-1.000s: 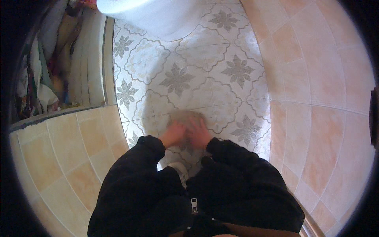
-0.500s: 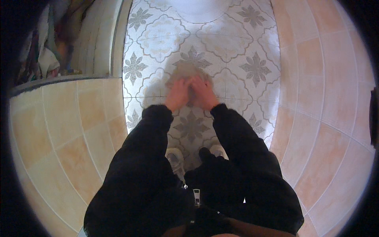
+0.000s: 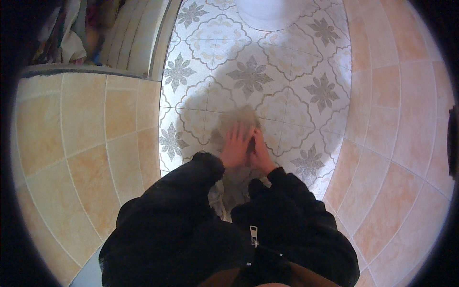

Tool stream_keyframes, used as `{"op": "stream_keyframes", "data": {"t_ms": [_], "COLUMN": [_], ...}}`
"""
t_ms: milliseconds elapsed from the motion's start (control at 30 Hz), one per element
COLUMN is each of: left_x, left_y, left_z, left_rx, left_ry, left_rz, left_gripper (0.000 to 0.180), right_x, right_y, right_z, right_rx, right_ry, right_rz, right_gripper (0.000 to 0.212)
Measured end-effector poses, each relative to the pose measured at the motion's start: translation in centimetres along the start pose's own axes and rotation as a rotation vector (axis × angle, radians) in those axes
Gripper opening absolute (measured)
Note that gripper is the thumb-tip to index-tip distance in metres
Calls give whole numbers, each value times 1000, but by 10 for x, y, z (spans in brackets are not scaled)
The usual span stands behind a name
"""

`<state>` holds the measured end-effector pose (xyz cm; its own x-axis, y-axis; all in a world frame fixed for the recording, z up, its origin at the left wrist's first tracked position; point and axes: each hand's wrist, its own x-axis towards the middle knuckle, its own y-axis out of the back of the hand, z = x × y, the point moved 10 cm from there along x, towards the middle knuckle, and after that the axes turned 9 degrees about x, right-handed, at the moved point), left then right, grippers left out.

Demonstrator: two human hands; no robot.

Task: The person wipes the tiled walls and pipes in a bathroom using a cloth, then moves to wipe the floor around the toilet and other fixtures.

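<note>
A soft, greyish-beige thing like a cloth (image 3: 243, 116), blurred by motion, shows just beyond my fingertips in front of the patterned floor. My left hand (image 3: 235, 145) has its back turned up and long fingers laid over the near part of this cloth; its thumb is hidden. Close against it, my right hand (image 3: 260, 152) is seen from the side, fingers together at the cloth's near right edge. A dark gap shows between the two hands. How much of the cloth lies beneath the fingers cannot be made out.
Beige tiled walls rise at left (image 3: 86, 129) and right (image 3: 377, 119). A white rounded fixture base (image 3: 270, 14) stands at the far end of the floor. On the left, a ledge (image 3: 91, 70) borders a recess with hanging cloths (image 3: 74, 40). My shoes are partly hidden below my sleeves.
Both hands and the cloth have come nearer to me and slightly right in the picture. My left fingers are straighter than before. The whole view has also shifted, with the floor pattern moved right.
</note>
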<state>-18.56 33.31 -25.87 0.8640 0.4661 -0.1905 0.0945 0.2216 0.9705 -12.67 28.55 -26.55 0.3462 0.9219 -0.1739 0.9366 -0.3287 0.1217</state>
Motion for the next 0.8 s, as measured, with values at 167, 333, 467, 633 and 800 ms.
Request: {"op": "stream_keyframes", "data": {"t_ms": [167,333,467,633,800], "left_x": [78,25,-85,-148,-38], "left_y": [6,7,-18,-52,-16], "left_z": [-71,-144,-178,-149,-177], "left_rx": [225,157,106,139,221], "left_ry": [117,330,757,1173,699], "left_rz": [88,94,72,35,142], "left_gripper": [91,82,78,72,74], "right_x": [100,113,80,33,52], "right_y": [17,-9,-81,-140,-107], "right_z": [-35,-40,-12,-21,-59], "right_rx": [-230,-171,-264,-194,-70], "right_ry": [222,312,204,149,156], "right_rz": [-53,-128,-346,-660,-423], "right_gripper": [63,50,46,45,42]}}
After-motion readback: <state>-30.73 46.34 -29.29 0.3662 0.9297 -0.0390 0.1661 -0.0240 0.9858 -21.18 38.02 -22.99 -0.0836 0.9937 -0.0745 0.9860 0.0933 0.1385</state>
